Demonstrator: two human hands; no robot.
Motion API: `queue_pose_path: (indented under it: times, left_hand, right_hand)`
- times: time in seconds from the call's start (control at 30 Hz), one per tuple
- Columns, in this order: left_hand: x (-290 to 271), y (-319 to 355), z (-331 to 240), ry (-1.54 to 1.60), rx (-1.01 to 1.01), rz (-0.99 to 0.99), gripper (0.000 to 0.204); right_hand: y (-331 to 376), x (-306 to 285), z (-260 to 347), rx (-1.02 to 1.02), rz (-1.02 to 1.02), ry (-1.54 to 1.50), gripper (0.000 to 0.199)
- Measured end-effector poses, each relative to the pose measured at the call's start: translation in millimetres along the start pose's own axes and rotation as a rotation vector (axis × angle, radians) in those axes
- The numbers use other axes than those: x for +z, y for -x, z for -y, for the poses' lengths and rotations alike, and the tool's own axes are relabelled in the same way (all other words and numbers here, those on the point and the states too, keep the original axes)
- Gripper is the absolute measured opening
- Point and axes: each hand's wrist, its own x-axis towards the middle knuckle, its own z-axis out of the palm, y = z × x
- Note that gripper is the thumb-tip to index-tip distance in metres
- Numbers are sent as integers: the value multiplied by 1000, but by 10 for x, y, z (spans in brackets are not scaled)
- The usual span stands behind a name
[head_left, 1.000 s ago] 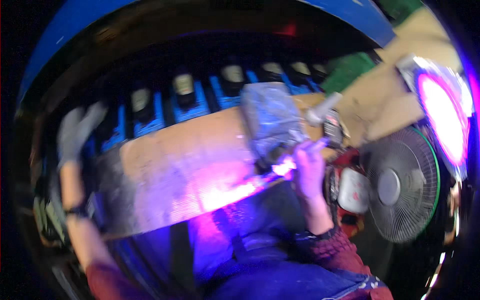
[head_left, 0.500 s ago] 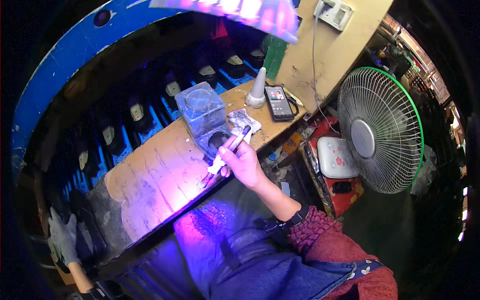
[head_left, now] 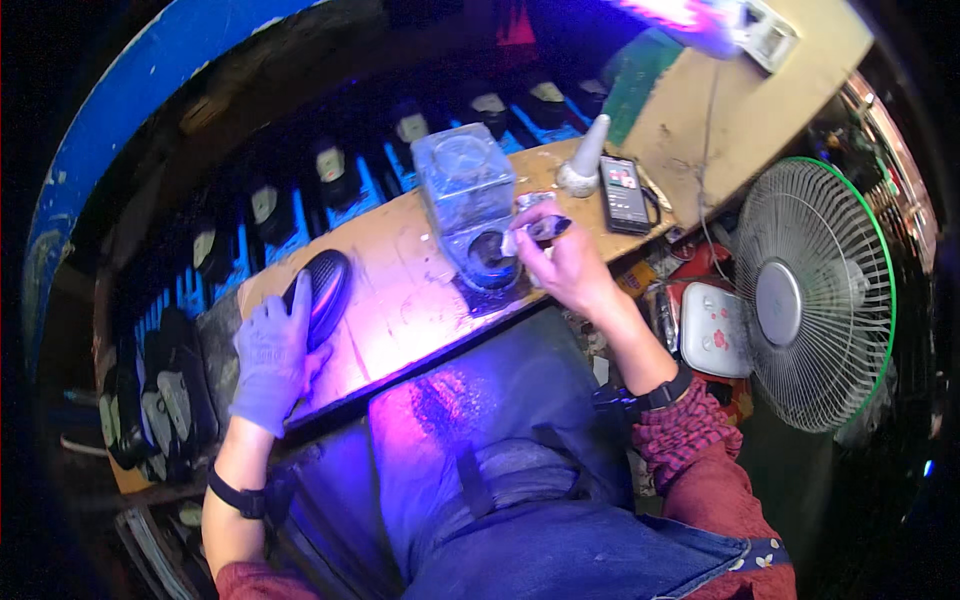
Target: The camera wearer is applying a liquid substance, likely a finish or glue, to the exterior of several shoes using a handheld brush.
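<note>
My left hand (head_left: 272, 352), in a grey glove, holds a black shoe sole (head_left: 328, 292) over the left part of the cardboard-covered bench (head_left: 390, 310). Its index finger lies along the sole. My right hand (head_left: 570, 262), bare, pinches a brush (head_left: 545, 230) with a dark handle end. The brush's tip is hidden, down at the round opening of a dirty pot (head_left: 490, 258). A cloudy square plastic container (head_left: 464, 172) stands directly behind the pot. A crumpled white cloth (head_left: 535, 200) is partly hidden behind my right hand.
A grey cone (head_left: 588, 160) and a phone (head_left: 625, 195) stand right of the pot. Dark shoe pieces (head_left: 330, 165) line a blue rack behind; several more (head_left: 170, 400) are stacked at left. A fan (head_left: 815, 295) stands at right, a glowing violet lamp (head_left: 680, 15) above.
My left hand has come from the far-left stack onto the bench, now with the sole. My right hand has drawn the brush from the bench's front edge to the pot. The view has shifted.
</note>
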Motion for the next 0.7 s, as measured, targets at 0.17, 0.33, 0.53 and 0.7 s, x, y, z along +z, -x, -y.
queue_pose_path:
  times: [0.17, 0.33, 0.53, 0.7]
  left_hand:
    - [-231, -198, 78, 69, -71, 252, 98]
    - [-201, -218, 228, 278, -148, 269, 106]
    - [-316, -179, 189, 895, -463, -271, 95]
    - [418, 109, -73, 1058, -410, -744, 89]
  right_hand:
    - [-52, 13, -26, 12, 133, 88, 17]
    - [-75, 79, 26, 27, 187, 59, 18]
    - [-21, 28, 76, 17, 157, 40, 19]
    - [49, 101, 88, 81, 36, -35, 21]
